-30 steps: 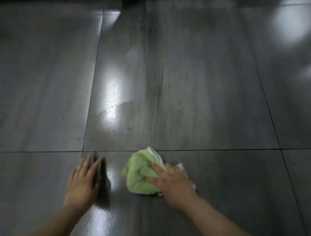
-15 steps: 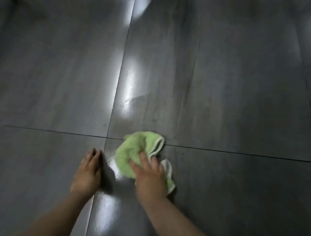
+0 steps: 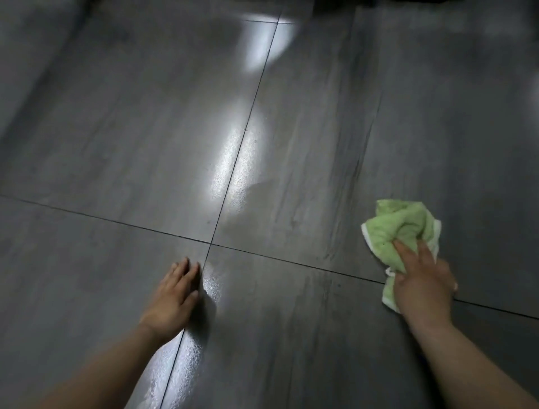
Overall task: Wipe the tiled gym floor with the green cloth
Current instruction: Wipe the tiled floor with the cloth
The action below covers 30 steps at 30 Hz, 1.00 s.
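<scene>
Left hand [image 3: 172,294] on the floor [image 3: 116,131]; well apart to its right, right hand [image 3: 423,286] on the cloth [image 3: 399,230]

The right hand [image 3: 423,289] hides the near part of the green cloth [image 3: 399,230]. The left forearm [image 3: 102,370] and right forearm [image 3: 472,365] run off the bottom edge. A dark shape [image 3: 335,3] at the top edge is cut off and cannot be identified.
</scene>
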{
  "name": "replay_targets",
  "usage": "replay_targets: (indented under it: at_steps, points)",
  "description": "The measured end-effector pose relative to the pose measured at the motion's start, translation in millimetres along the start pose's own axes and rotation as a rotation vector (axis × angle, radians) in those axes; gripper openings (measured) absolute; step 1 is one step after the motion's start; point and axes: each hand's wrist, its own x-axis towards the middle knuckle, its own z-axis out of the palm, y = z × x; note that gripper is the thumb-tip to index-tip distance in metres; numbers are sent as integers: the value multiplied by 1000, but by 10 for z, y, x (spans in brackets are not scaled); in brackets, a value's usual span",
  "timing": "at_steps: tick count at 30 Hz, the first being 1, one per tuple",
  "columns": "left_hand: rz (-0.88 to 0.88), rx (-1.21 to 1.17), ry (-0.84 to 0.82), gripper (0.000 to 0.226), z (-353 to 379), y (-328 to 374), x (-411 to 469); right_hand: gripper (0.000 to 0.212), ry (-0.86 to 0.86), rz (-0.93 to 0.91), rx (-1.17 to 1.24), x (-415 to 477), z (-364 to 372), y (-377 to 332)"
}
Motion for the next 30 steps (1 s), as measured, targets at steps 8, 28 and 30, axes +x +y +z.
replay_targets:
  at_steps: [8, 28, 30]
  points:
    - [-32, -53, -95, 63, -97, 50, 86, 26, -221, -567, 133, -1413, 658, -1405]
    - [9, -17, 169, 45, 120, 1062, 7, 54, -355, -91, 56, -268, -726, 811]
    - [152, -162, 172, 45, 178, 1527, -20, 52, -324, -60, 217, -165, -851, 794]
